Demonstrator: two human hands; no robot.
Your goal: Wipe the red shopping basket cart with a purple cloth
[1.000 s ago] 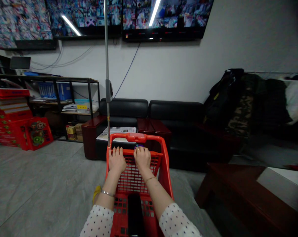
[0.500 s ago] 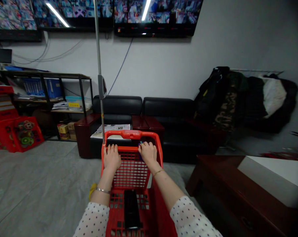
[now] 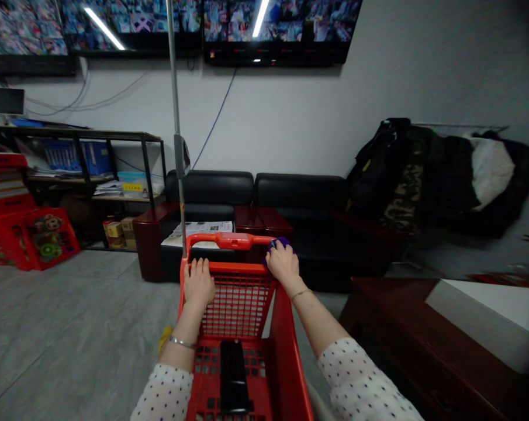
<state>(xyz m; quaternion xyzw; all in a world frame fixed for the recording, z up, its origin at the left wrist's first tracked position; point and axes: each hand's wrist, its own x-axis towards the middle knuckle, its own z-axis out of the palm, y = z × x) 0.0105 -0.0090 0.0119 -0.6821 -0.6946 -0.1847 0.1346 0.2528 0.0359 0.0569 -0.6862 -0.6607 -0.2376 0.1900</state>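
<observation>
At the far end of a red plastic shopping cart, the right hand holds a bunched purple cloth at the right corner of the handle frame; its fingers are bent and closed on the cloth. Left hand lies at the left end of the mesh panel's top rim, fingers laid over the edge; whether they grip cannot be told. On the cart's slotted base, between its side walls, lies a black oblong object, exact kind not determinable. A metal pole rises from the cart's far left corner. Beyond the handle stand black sofas with dark red wooden arms; newspapers lie on the left seat. Farther left: red printed boxes and a shelf unit bearing blue binders. To the right: a dark wooden table, with coats hanging on a rail behind. Wall-mounted screens show many small pictures.
</observation>
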